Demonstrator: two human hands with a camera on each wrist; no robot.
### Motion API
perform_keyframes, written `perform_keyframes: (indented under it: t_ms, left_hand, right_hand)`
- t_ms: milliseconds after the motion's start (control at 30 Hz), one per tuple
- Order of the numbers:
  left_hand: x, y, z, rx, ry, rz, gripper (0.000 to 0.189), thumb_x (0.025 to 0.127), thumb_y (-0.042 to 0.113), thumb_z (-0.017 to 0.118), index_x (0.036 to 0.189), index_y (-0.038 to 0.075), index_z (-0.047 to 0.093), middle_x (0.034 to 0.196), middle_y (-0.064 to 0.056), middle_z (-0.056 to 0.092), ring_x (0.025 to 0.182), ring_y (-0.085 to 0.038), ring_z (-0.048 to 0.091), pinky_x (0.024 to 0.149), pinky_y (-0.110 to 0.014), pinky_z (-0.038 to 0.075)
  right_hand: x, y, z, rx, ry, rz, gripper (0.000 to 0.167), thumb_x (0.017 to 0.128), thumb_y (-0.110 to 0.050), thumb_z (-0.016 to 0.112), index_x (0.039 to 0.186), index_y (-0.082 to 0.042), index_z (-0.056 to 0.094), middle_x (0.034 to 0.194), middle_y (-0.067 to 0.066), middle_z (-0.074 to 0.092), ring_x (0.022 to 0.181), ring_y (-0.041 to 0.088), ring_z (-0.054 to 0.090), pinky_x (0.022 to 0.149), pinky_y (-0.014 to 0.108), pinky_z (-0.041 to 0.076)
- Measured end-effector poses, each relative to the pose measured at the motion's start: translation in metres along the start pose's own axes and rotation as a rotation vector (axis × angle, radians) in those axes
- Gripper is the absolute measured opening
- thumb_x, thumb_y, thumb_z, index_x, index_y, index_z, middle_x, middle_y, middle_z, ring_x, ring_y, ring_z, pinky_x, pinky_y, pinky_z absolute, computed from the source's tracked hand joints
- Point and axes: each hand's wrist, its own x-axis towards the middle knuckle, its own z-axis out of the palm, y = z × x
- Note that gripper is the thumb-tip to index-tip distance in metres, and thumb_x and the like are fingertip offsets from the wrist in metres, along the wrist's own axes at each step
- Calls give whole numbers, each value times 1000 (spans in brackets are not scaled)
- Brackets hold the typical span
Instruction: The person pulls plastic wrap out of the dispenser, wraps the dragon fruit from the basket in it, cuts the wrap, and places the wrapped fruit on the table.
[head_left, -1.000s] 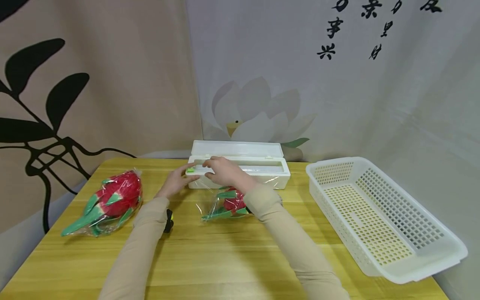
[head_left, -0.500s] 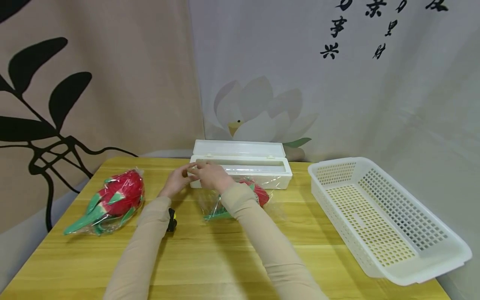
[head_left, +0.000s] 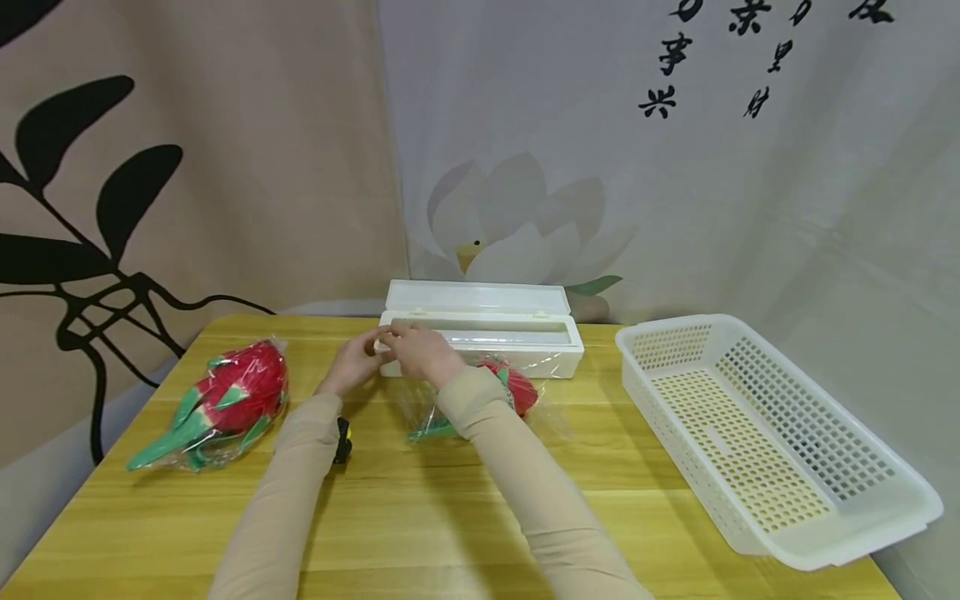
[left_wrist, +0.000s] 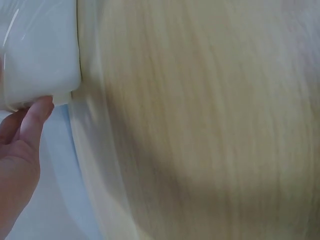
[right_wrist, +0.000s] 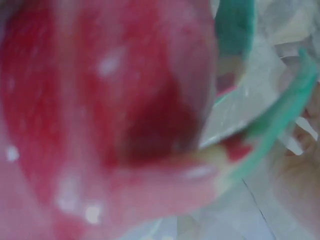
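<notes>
A white cling film dispenser box (head_left: 525, 354) with its lid raised stands at the table's back; film hangs over its front. My left hand (head_left: 352, 367) touches its left end, the visible fingers fairly straight against the box end (left_wrist: 42, 55) in the left wrist view. My right hand (head_left: 423, 354) is at the same left end, close to the left fingertips; what its fingers hold is hidden. A red and green dragon fruit (head_left: 519, 392) in clear film lies below the right forearm, partly covered by it. It fills much of the right wrist view, blurred.
Another film-wrapped dragon fruit (head_left: 255, 375) lies at the left of the table. A white plastic basket (head_left: 667, 467) stands at the right. A small black and yellow object (head_left: 343, 442) shows beside the left wrist. A printed curtain (head_left: 510, 125) hangs behind the table.
My right hand has moved left along the box toward my left hand, then held nearly still. More of the nearer dragon fruit's right side shows. My left hand has hardly moved.
</notes>
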Motion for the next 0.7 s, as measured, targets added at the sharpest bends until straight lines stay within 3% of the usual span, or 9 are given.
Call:
perform_keyframes:
  t_ms: [133,233,367,533,700]
  left_hand:
    - [0,-1,-1,3,-17,0,54,94,26,60,144,15,42,89,-13,54,75,-21,49,62,-28,40]
    - [-2,-1,-2,4,-28,-5,53,95,22,58,145,15,40,113,-21,60,94,-31,58,74,-36,49]
    - [-3,0,-4,-7,-45,-22,55,95,28,58,146,18,39,143,-23,46,120,-43,53,94,-52,49]
    - [2,-1,0,-53,-45,-19,62,91,42,60,144,16,41,146,-23,41,123,-44,51,97,-52,48]
    - [4,-3,3,-59,-8,2,54,91,34,64,139,14,49,139,-24,50,115,-40,58,88,-46,53]
  right_hand:
    - [-1,1,1,-22,9,-22,52,97,-21,55,146,-23,36,147,-3,37,127,15,49,102,25,46]
    - [-2,2,0,-9,3,-21,50,97,-20,53,145,-22,39,149,-3,35,127,16,49,102,25,47]
    - [-2,3,-2,-6,-22,-9,50,97,-21,52,145,-23,39,154,-5,30,130,17,48,101,27,48]
    - [-6,16,-5,-24,-53,17,44,96,-21,53,140,-19,47,151,-3,39,131,18,48,104,29,46]
    - [-16,40,-6,61,-72,29,36,92,-12,52,127,-18,61,129,0,58,117,18,58,100,31,48]
